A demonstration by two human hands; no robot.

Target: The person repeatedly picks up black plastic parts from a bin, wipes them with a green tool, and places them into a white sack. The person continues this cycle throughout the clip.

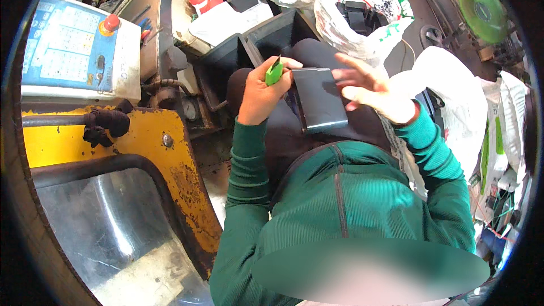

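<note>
My left hand (256,95) is closed round a green-handled cutter knife (274,73) with a dark pointed tip facing up. The same hand also meets the left edge of a black, glossy, box-like plastic part (321,101) above my lap. Fingers hidden behind the part leave its support there unclear. At the part's right edge is my right hand (371,89), its thumb and fingers spread and slightly blurred. I cannot tell whether those fingertips touch the part.
Dark bins (277,34) stand beyond my knees. A white plastic bag (362,20) holds several black parts, with a green fan (481,11) farther right. At left are a blue control panel (68,45) with a red button and a worn yellow machine cover (170,164).
</note>
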